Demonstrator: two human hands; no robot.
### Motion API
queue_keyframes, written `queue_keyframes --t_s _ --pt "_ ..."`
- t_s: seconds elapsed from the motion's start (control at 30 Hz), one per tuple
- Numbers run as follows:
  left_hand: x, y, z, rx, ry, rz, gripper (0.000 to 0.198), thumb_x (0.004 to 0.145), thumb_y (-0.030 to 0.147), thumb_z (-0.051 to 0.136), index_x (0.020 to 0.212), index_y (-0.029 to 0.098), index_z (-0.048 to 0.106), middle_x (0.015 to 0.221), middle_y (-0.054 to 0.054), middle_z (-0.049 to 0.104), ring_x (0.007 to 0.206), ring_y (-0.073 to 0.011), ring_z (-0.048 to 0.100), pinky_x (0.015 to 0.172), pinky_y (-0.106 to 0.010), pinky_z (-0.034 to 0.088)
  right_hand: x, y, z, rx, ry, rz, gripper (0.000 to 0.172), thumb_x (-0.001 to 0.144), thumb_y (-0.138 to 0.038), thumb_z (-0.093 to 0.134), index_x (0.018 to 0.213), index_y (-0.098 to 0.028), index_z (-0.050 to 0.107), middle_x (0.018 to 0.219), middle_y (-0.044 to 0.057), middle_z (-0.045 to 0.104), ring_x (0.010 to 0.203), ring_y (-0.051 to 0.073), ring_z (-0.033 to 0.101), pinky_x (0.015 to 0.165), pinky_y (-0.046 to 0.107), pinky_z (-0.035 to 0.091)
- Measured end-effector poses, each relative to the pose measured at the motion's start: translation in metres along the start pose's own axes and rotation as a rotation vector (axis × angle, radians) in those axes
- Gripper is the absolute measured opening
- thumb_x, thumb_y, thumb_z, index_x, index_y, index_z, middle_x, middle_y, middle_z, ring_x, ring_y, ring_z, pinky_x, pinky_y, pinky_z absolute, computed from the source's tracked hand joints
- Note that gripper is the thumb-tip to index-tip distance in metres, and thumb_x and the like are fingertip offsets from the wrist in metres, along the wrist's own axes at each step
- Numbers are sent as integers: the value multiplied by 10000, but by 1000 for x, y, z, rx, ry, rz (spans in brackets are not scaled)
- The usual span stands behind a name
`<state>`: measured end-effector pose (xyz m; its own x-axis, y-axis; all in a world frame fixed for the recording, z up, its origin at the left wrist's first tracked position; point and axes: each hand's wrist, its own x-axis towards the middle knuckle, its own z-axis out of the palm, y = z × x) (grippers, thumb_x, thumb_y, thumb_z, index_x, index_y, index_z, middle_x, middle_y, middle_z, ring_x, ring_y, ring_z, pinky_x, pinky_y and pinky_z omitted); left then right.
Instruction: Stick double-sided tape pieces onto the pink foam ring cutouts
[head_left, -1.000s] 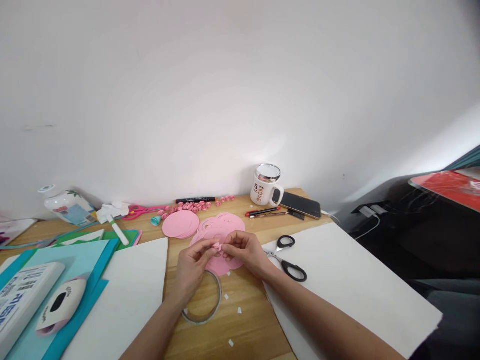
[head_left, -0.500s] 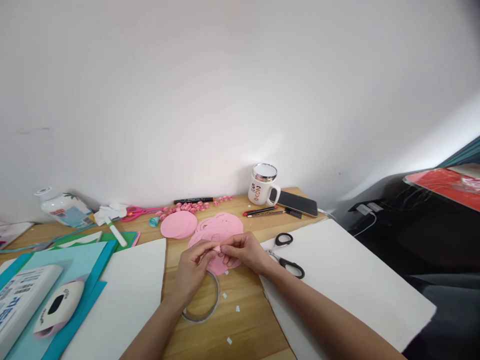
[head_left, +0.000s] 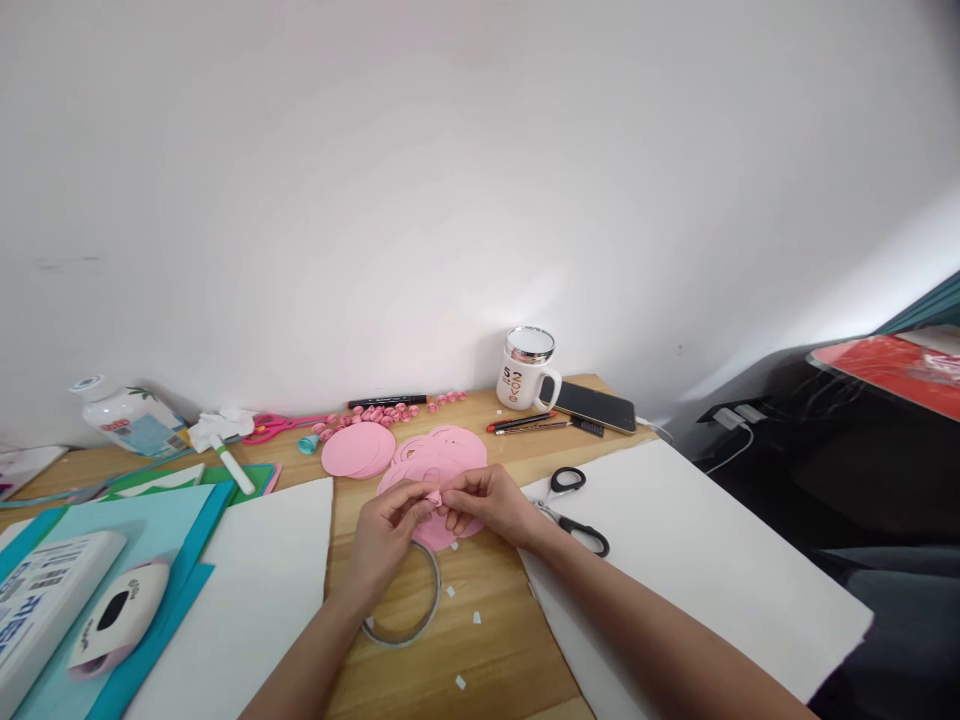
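Between the fingertips of my left hand [head_left: 394, 525] and my right hand [head_left: 486, 503] is a small rolled piece of pink paper [head_left: 434, 497]; both hands pinch it. Pink paper spirals and cut-out rings [head_left: 446, 450] lie on the table right behind and beneath my fingers. A stack of pink paper circles [head_left: 358, 449] sits just left of them. Several small rolled pink paper flowers [head_left: 382, 413] are piled farther back. Below my left hand lies a roll of tape [head_left: 436, 600] on its side. Black-handled scissors [head_left: 576, 510] rest beside my right wrist, their blades partly hidden.
White sheets [head_left: 690, 560] lie to the right and left on the wooden table [head_left: 510, 660]. Along the wall stand a mug [head_left: 525, 375], a phone [head_left: 596, 408], pens [head_left: 517, 424] and a bottle [head_left: 131, 415]. Coloured papers [head_left: 161, 515] and a white box [head_left: 56, 600] fill the left.
Almost nothing differs. Both hands stay in the same place, still pinching the pink paper, with only a slight shift of the fingers and the view.
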<state>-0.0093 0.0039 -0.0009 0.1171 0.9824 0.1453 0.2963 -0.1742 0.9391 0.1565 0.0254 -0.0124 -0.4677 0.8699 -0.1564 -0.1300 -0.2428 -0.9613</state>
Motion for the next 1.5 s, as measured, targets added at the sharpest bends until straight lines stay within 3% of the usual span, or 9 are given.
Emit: queue_keyframes --t_s 0.5,0.7,0.77,0.9,1.0,1.07,1.23,1.4,1.5 --pt "1 1 0 -32 1 -50 196 688 288 618 836 198 711 763 -31 681 696 -171 596 635 -255 477 4 13 1 -93 40 -111 373 668 -489 636 715 -121 596 529 0 614 465 101 577 496 226 488" --pt "4 -4 -1 -250 93 -168 240 634 309 686 830 171 708 714 -38 693 643 -155 600 610 -253 475 4 6 0 -42 118 -167 354 679 -482 630 662 -134 565 516 -5 594 436 92 549 485 229 480" --pt "6 -5 -2 -385 155 -207 270 606 308 718 833 161 705 674 -30 682 625 -138 592 609 -244 469 2 1 -1 6 58 -190 319 657 -441 670 687 -141 567 570 3 613 491 105 575 515 242 493" --pt "7 -5 -4 -645 161 -283 297 533 270 779 801 161 709 649 -17 669 636 -118 589 612 -222 460 -7 -6 1 17 -242 -170 270 631 -348 718 737 -143 578 725 32 653 668 130 619 640 266 498" --pt "6 -2 -4 -737 93 -322 283 539 235 784 803 163 713 692 -24 679 638 -107 584 628 -220 460 -11 -5 5 -55 -411 -66 292 702 -398 647 803 -127 604 637 24 646 557 116 607 596 253 475" --pt "6 -1 -3 -766 53 -324 266 560 224 775 812 160 714 702 -30 680 640 -105 581 632 -219 458 -11 -3 6 -98 -331 -86 300 709 -413 634 797 -127 607 597 12 631 513 113 592 553 240 463" --pt "5 -1 -2 -790 -5 -309 203 596 204 756 780 131 715 712 -50 672 667 -121 575 632 -234 451 -3 6 4 -285 172 -432 196 709 -327 655 789 -163 581 684 14 620 570 106 584 525 210 464" --pt "3 -5 0 -768 -82 -310 175 631 197 734 791 129 708 737 -51 664 655 -115 553 647 -246 444 1 9 2 -578 230 -772 106 772 -207 592 861 -192 649 818 64 649 727 139 610 630 245 494" --pt "2 -6 1 -743 -114 -313 173 656 205 719 815 138 701 724 -42 659 669 -117 555 670 -247 439 1 9 2 -633 245 -841 89 790 -174 572 792 -184 661 765 66 645 725 143 604 635 245 485"
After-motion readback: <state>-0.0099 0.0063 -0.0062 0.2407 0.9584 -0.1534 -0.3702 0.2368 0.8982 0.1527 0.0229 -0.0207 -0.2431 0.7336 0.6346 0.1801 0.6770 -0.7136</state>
